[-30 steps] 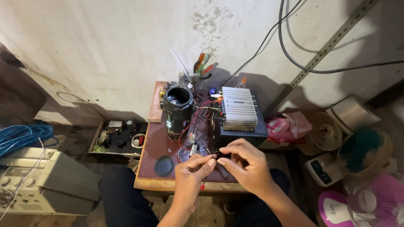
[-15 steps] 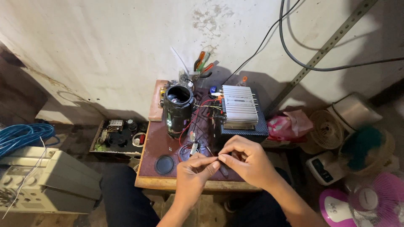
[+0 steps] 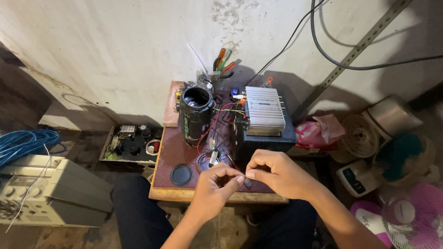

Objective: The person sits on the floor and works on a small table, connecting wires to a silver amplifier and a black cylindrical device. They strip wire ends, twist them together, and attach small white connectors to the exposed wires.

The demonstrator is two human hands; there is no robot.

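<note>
My left hand and my right hand meet over the front edge of a small reddish-brown table. Both pinch a thin wire end between thumb and fingertips. Red, black and yellow wires run from there back to a black cylindrical speaker and a silver finned amplifier on a dark box. A round black disc lies on the table left of my left hand.
A cup of pliers and screwdrivers stands at the wall. On the floor: a grey machine and blue cable coil on the left, a tray of circuit parts, a pink bag, fans on the right.
Both hands stay together on the wire, shifting slightly toward the table's front edge; the fingers have changed their pinch a little. Nothing else moved.
</note>
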